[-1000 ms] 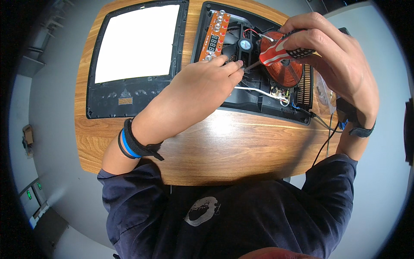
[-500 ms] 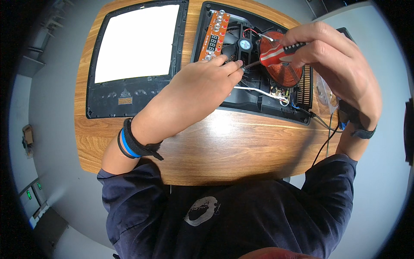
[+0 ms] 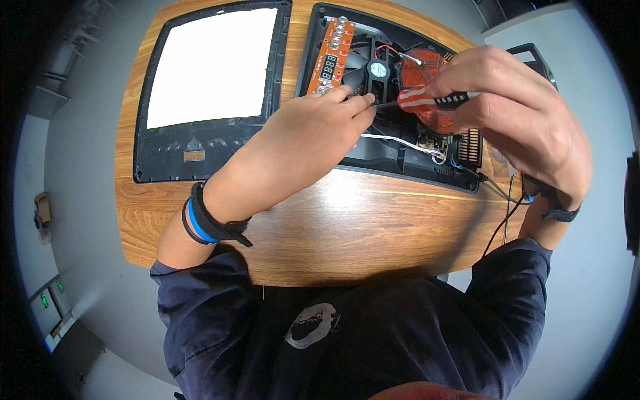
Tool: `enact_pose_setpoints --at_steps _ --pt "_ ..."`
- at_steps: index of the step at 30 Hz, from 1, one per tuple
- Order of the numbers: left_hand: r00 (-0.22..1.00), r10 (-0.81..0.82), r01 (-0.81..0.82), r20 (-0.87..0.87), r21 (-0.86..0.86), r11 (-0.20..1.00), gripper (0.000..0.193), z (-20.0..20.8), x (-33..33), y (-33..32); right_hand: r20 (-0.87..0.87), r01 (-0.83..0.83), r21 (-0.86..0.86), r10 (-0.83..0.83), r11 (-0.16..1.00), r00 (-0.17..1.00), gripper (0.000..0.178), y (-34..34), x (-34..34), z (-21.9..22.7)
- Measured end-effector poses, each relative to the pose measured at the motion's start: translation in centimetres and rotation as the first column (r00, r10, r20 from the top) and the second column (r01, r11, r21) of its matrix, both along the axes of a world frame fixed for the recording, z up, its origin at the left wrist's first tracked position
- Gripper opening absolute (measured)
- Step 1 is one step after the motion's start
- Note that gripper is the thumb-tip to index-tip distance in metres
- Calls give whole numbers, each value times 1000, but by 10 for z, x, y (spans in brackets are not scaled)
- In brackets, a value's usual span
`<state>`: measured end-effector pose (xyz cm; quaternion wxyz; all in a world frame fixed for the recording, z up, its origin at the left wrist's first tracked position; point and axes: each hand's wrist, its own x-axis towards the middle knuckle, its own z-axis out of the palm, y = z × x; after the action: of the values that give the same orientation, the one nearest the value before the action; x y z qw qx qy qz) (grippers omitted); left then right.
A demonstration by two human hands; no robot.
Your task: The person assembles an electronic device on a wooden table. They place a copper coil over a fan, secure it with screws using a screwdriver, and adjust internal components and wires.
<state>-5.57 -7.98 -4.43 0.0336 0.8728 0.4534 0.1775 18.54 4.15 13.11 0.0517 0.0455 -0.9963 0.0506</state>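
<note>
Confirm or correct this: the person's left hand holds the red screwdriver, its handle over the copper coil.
Wrong hand: the head view shows the right hand holding the red screwdriver. Its handle is over the copper coil, as you say.

1 wooden table (image 3: 333, 233), grey floor (image 3: 100, 233)

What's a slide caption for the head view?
Right hand holds a screwdriver over the coil, left hand by the fan.

Screwdriver (image 3: 417, 100), striped red, white and black, slanting, shaft directed leftward; its tip, partly obscured, appears to meet the fan (image 3: 379, 70). The fan, black with pale-blue hub, sits within the open black housing (image 3: 380, 159).
</note>
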Motion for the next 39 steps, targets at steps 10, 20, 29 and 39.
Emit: enact_pose_setpoints --at_steps 10,20,29,39 --pt "1000 -6 6 28 -26 1000 52 0 1 1 53 271 -52 -268 961 962 40 3 5 1" --pt "1000 -3 3 3 5 1000 54 -2 -1 0 20 251 84 -253 964 967 52 4 2 -3" --pt "1000 -7 8 30 -16 1000 56 0 -1 1 22 278 53 -279 959 960 48 6 4 0" --pt "999 -10 10 -50 -2 1000 63 -3 -2 -1 -230 502 49 -480 863 847 42 6 57 -2"
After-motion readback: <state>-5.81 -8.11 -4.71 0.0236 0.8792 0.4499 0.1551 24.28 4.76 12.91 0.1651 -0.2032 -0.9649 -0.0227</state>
